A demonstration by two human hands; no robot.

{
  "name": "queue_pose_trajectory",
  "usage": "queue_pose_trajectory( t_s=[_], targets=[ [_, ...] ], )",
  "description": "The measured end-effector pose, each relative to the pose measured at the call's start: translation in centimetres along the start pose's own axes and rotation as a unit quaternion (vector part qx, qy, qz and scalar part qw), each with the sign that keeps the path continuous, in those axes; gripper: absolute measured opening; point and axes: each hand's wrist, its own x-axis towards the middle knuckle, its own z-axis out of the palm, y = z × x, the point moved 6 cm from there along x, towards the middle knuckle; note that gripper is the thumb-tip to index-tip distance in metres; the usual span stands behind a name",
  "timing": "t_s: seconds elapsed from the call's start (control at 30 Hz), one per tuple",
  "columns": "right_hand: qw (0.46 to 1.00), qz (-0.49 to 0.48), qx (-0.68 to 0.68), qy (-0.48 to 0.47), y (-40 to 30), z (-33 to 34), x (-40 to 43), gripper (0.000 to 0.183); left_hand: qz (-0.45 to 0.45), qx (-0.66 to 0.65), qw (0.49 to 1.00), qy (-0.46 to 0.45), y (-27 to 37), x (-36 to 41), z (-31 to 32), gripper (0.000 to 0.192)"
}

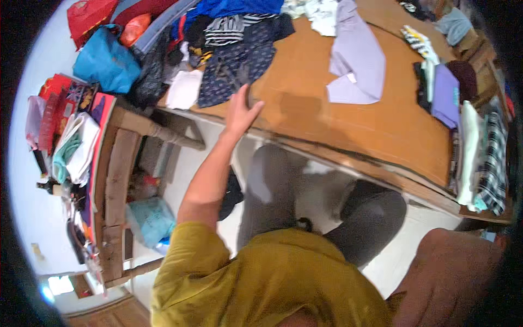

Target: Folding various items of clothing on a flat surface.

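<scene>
My left hand [240,112] reaches over the front edge of an orange-brown wooden table [302,69]. Its thumb stands apart from the fingers, and nothing shows in its grasp. Just beyond the fingertips lies a dark patterned garment [233,77], spread near the front edge. A folded white cloth [184,90] rests to the left of that garment. Farther right, a pale lilac garment [359,61] stretches in a long strip across the table. My right hand is out of view.
Folded clothes, among them a purple one [444,96] and a black-and-white checked one [493,163], line the right end. A blue bag [107,61] sits at upper left. Beside a wooden side table [118,180], a plastic bag [151,222] lies low. A large brown shape [449,278] fills the lower right.
</scene>
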Motion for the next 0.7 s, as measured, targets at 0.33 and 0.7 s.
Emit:
queue_pose_trajectory(
  t_s=[0.33, 0.7],
  targets=[
    [0.352, -0.63, 0.533, -0.441, -22.3, 7.4, -9.1, 0.021, -0.15, -0.097, 0.968, -0.175, -10.9, 4.1, 1.7, 0.021],
    [0.612, -0.614, 0.495, -0.053, -28.4, 19.8, -7.0, 0.035, -0.058, 0.139, 0.983, 0.104, -14.8, 21.9, -23.4, 0.009]
  ],
)
